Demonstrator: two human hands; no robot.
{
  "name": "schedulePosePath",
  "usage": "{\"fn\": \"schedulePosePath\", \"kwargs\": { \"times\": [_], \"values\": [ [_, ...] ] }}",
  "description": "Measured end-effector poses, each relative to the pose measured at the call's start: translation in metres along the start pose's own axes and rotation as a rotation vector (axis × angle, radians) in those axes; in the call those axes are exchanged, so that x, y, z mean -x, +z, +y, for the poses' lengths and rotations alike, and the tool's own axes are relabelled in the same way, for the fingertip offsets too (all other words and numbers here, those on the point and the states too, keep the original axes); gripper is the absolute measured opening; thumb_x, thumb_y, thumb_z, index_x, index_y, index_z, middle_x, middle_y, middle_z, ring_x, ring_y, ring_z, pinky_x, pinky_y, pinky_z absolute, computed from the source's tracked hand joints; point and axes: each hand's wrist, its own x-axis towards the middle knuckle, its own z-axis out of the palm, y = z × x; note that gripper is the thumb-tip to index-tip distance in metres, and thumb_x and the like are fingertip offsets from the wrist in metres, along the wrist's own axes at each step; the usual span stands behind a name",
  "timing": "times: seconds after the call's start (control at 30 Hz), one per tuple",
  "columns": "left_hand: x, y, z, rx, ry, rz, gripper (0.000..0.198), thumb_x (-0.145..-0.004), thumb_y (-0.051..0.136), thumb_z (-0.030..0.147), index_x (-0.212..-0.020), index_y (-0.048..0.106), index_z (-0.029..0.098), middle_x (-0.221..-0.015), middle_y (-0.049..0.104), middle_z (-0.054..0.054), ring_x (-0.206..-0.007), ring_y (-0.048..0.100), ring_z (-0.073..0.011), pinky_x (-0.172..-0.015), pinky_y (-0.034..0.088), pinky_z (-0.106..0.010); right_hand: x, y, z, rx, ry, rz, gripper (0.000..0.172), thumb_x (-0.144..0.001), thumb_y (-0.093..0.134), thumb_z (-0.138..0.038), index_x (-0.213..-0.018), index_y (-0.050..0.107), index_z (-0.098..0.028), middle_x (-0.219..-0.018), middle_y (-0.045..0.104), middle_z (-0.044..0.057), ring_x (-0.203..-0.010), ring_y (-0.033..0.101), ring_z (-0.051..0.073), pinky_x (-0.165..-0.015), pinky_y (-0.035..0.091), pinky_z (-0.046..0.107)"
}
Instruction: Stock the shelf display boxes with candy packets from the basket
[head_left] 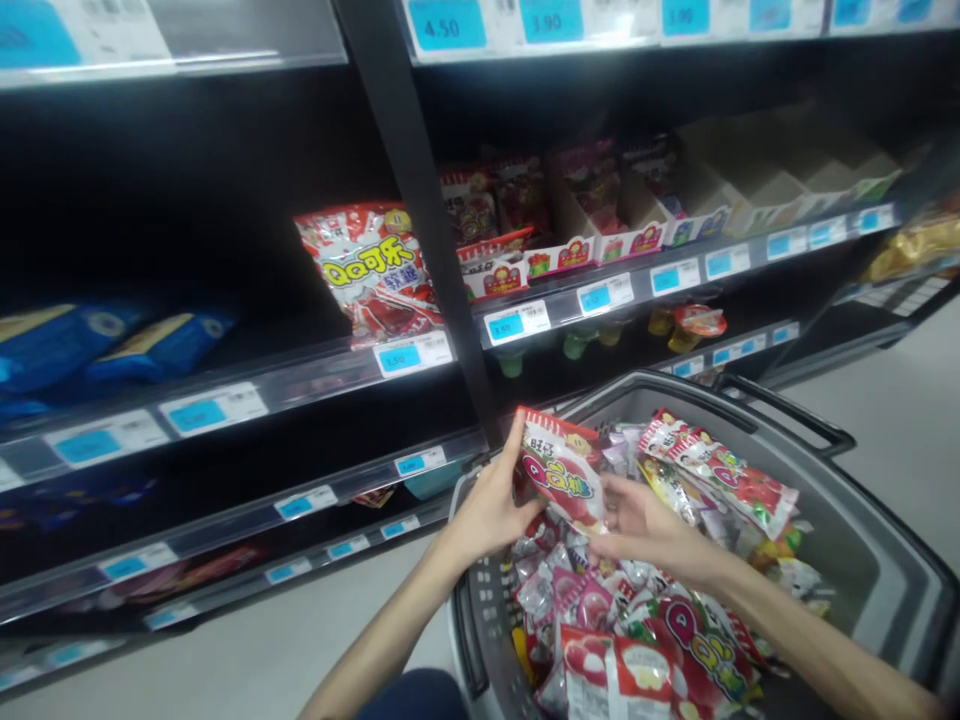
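between the left hand (491,505) and right hand (649,525), a packet (562,470) sits over the basket (862,560), which holds other packets (697,645); behind, on shelves (300,370), a bag (367,270) stands left of the post (427,210), cartons (634,245) right.

The held packet (561,472) is red and white (striped along the top), the basket (844,560) grey, the wrappers (45,345) at left blue and yellow, price labels (517,322) blue-and-white.

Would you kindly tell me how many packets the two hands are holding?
1: a red packet, left hand at its left edge and right hand at its right, over the basket; any behind it would be hidden.
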Motion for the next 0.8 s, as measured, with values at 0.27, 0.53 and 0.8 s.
{"fn": "schedulePosePath", "kwargs": {
  "times": [0.27, 0.53, 0.8],
  "values": [
    [0.006, -0.009, -0.008, 0.172, 0.095, -0.297, 0.083, -0.072, 0.079, 0.023, -0.149, 0.051, 0.017, -0.142, 0.061, -0.017, -0.132, 0.058, -0.0357, -0.120, 0.037, -0.052, 0.000, 0.011, 0.008, 0.055, -0.129, -0.031, 0.057, -0.091, 0.072, -0.029, -0.144, 0.051, -0.030, -0.117, 0.067, 0.008, -0.102, 0.074, 0.022, -0.075, 0.060, 0.032],
    [0.015, -0.020, -0.017, 0.360, -0.076, -0.328, 0.073, -0.067, 0.087, 0.044, -0.130, 0.067, 0.013, -0.122, 0.072, -0.019, -0.119, 0.066, -0.0390, -0.110, 0.047, -0.056, -0.003, 0.015, 0.010, 0.341, -0.251, 0.322, 0.033, -0.078, 0.084, -0.031, -0.104, 0.065, -0.024, -0.092, 0.068, 0.004, -0.079, 0.066, 0.016, -0.073, 0.056, 0.033],
    [0.010, -0.023, 0.006, 0.778, -0.048, -0.352, 0.121, -0.072, 0.087, 0.049, -0.163, 0.008, 0.038, -0.167, 0.028, -0.019, -0.138, 0.054, -0.0367, -0.105, 0.053, -0.046, -0.001, 0.012, 0.020, 0.417, -0.104, 0.278, 0.054, -0.090, 0.070, -0.042, -0.140, 0.050, -0.032, -0.133, 0.061, 0.010, -0.097, 0.069, 0.021, -0.080, 0.059, 0.038]
  ]
}}
